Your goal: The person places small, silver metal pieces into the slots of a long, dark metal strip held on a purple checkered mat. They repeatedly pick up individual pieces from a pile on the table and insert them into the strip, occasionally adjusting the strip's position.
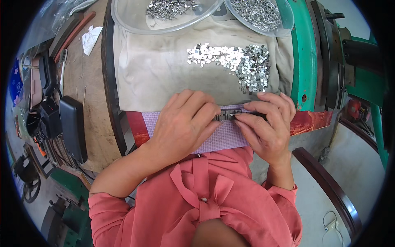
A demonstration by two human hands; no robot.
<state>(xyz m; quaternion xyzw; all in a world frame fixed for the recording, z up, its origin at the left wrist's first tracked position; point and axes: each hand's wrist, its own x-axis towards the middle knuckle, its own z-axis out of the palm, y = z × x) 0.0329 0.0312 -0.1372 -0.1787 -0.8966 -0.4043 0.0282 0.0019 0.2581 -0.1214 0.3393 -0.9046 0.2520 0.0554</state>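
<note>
While both bare hands meet just past the near edge of a beige cloth (152, 72), the left hand (185, 117) holds one end of a dark, slotted metal strip (225, 117) between thumb and curled fingers. At the strip's other end, the right hand (269, 121) brings thumb and forefinger close together; I cannot tell whether they pinch the strip or a small piece. The strip lies over a lilac textured mat (218, 142), which borders the cloth's near edge. On the cloth's right half, small flat silver pieces (254, 68) spread in a bent heap. At its far edge stand two clear plastic containers: a larger bowl (173, 31) of small metal parts and, to its right, a smaller tub (288, 20) of thin pins. Green metal (304, 53) flanks the cloth's right side.
</note>
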